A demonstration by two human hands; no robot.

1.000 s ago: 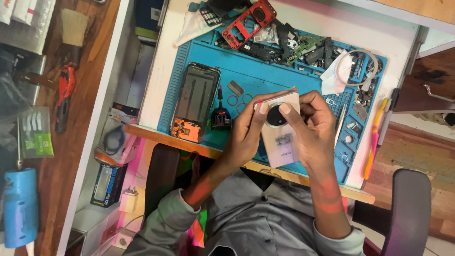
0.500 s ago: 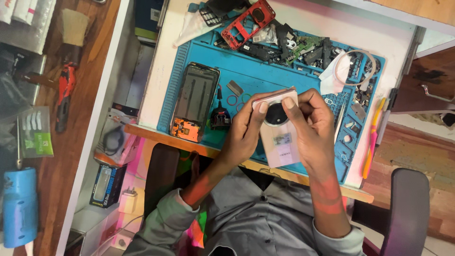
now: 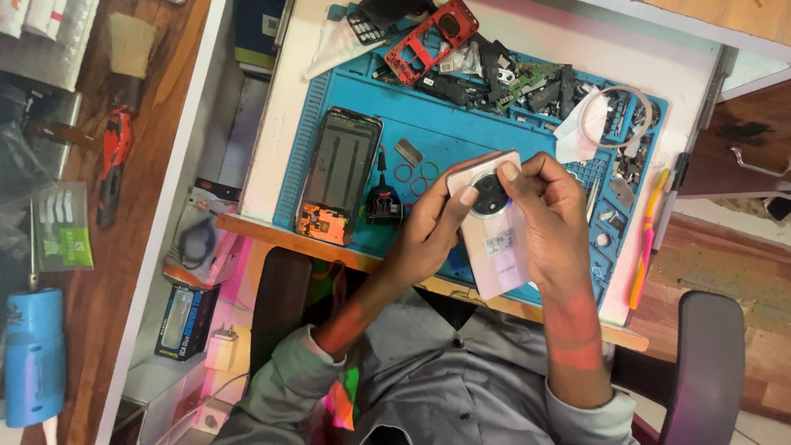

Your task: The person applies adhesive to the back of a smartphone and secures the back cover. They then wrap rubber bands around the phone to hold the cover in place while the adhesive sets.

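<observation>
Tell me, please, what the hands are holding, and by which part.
Both hands, left and right, hold a pale pink phone back-up by its long edges, fingertips at its round camera module.

hands: 2 | pale phones held: 1 | opened dark phones: 1 | red phone frames: 1 | blue mats: 1 | small rings: 3
</observation>
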